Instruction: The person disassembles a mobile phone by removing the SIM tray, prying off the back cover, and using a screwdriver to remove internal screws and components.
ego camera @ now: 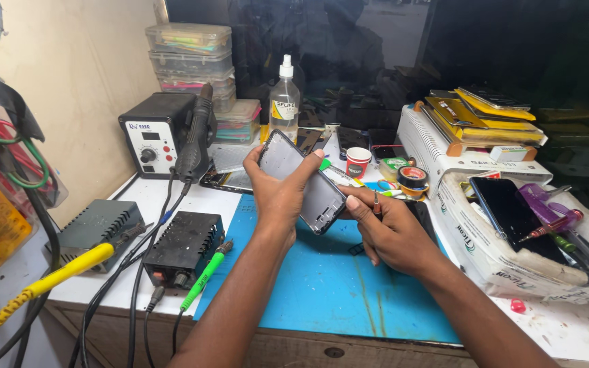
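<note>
A dark phone frame (305, 180) is held tilted above a blue work mat (315, 279). My left hand (277, 194) wraps around its left edge, fingers curled over the top side. At the frame's lower right corner, my right hand (390, 232) pinches the edge between thumb and fingers. The frame's grey inner face is turned toward me.
A hot-air station (155, 140), a black power supply (182, 249) and a grey box (97, 225) with cables stand left. Behind are a clear liquid bottle (284, 99), stacked plastic boxes (192, 58), a small red cup (357, 162) and tape (412, 178). A white tray (485, 252) holding a phone and screwdrivers sits right.
</note>
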